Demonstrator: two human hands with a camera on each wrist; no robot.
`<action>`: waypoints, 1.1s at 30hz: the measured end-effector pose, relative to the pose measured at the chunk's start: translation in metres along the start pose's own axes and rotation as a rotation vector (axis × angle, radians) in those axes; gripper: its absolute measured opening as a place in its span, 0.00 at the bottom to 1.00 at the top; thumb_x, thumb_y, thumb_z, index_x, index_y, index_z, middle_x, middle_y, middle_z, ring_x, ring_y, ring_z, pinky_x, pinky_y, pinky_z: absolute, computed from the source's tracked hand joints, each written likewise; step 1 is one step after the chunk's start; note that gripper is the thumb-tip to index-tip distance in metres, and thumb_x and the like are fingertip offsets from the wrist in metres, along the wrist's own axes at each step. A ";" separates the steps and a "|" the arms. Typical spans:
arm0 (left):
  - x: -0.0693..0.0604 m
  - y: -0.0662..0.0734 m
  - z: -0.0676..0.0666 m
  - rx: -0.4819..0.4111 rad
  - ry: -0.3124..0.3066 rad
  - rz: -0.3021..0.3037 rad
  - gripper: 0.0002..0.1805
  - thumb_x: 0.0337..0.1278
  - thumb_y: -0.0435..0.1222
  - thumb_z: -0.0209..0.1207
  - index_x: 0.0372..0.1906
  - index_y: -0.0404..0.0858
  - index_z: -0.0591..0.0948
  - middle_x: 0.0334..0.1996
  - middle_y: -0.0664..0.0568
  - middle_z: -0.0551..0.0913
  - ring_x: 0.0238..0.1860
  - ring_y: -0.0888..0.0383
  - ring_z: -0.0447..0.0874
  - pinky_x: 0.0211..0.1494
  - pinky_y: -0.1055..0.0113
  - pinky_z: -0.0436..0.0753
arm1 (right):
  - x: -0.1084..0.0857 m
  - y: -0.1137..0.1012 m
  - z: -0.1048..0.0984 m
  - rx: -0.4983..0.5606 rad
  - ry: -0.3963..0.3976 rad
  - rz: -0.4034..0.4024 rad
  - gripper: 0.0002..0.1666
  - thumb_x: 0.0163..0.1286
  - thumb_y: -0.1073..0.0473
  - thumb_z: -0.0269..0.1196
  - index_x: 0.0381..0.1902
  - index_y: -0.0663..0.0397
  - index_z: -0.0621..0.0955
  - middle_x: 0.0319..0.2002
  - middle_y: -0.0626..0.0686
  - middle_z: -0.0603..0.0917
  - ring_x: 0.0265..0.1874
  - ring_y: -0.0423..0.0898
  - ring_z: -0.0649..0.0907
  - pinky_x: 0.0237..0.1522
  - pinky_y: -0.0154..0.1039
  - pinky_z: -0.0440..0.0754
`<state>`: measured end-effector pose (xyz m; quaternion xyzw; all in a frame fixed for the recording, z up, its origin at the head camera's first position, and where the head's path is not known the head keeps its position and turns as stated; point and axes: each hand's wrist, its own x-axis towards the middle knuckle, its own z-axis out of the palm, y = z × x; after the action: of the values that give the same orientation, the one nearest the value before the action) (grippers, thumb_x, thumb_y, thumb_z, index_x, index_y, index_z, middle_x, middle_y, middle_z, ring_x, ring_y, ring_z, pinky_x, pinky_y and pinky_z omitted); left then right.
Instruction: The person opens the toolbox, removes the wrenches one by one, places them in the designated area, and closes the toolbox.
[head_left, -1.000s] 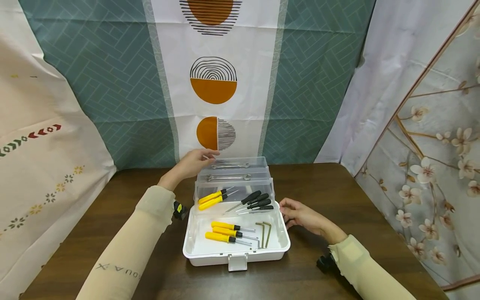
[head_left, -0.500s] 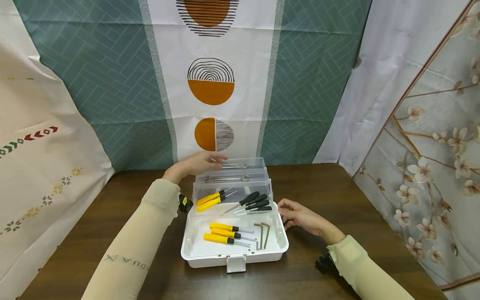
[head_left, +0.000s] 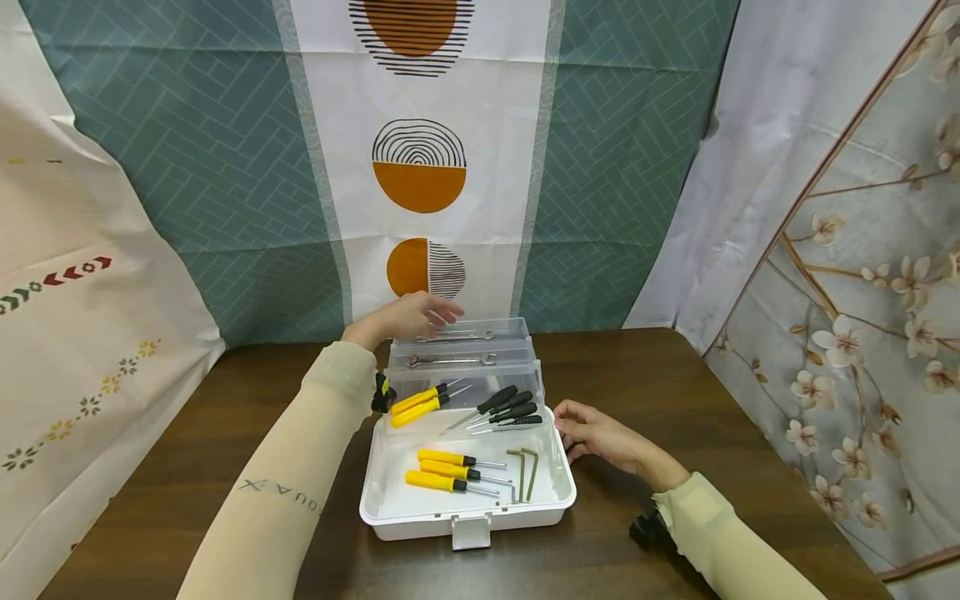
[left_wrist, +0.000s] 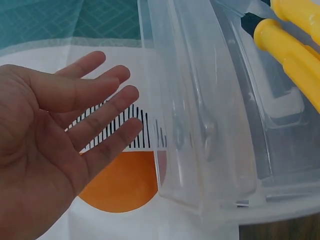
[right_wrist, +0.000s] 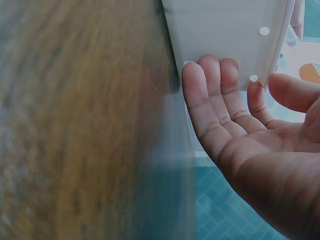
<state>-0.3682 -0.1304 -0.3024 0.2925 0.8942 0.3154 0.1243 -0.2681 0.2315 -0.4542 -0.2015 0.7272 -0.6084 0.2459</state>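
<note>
Left hand (left_wrist: 55, 140): fingers spread apart, holding nothing, just beside the clear tiered trays (head_left: 480, 379). Near its fingertips and below, two wrenches (head_left: 452, 361) lie in the upper tiers; beneath these, two yellow screwdrivers (head_left: 414, 413), then black screwdrivers (head_left: 497, 398) to their right. White toolbox (head_left: 396, 493) stands between this hand and the right hand (head_left: 609, 437); three more yellow-handled drivers (head_left: 435, 481) and brass-coloured hex keys (head_left: 532, 479) lie inside. Right hand: fingers slightly bent, tips against the toolbox's outer side wall.
</note>
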 end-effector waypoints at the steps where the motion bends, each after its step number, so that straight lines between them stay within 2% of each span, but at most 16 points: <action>1: 0.001 -0.001 0.000 -0.001 -0.003 0.000 0.29 0.67 0.17 0.51 0.70 0.35 0.78 0.63 0.37 0.81 0.65 0.39 0.79 0.64 0.51 0.82 | 0.000 0.000 0.000 0.001 0.000 0.000 0.11 0.85 0.57 0.50 0.55 0.61 0.71 0.42 0.55 0.80 0.39 0.49 0.83 0.43 0.45 0.85; 11: 0.015 -0.008 0.012 0.070 0.021 -0.002 0.26 0.69 0.19 0.49 0.67 0.35 0.79 0.61 0.37 0.83 0.64 0.39 0.80 0.65 0.51 0.81 | -0.001 0.000 0.003 0.011 0.005 0.008 0.11 0.85 0.58 0.50 0.54 0.60 0.71 0.42 0.54 0.80 0.39 0.49 0.83 0.43 0.45 0.85; 19: 0.025 -0.007 0.020 0.105 0.002 -0.024 0.31 0.64 0.17 0.41 0.67 0.32 0.79 0.60 0.36 0.83 0.62 0.41 0.82 0.63 0.54 0.82 | -0.002 0.000 0.002 0.009 0.009 0.019 0.11 0.85 0.57 0.50 0.54 0.60 0.71 0.43 0.54 0.79 0.38 0.48 0.83 0.43 0.45 0.85; 25: 0.028 -0.006 0.022 0.134 0.004 -0.049 0.32 0.58 0.18 0.41 0.65 0.32 0.81 0.56 0.37 0.85 0.59 0.43 0.83 0.60 0.55 0.83 | -0.002 -0.002 0.002 0.011 0.003 0.004 0.11 0.85 0.57 0.51 0.54 0.61 0.71 0.42 0.54 0.80 0.38 0.48 0.83 0.44 0.45 0.85; 33: 0.032 -0.008 0.025 0.159 0.014 -0.038 0.32 0.60 0.15 0.40 0.63 0.33 0.83 0.55 0.39 0.86 0.60 0.43 0.82 0.60 0.57 0.83 | -0.001 -0.003 0.002 0.007 0.001 -0.004 0.12 0.85 0.58 0.50 0.54 0.64 0.70 0.42 0.54 0.80 0.38 0.48 0.83 0.43 0.44 0.85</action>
<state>-0.3867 -0.1036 -0.3278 0.2822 0.9226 0.2431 0.1002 -0.2657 0.2300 -0.4510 -0.2016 0.7248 -0.6115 0.2451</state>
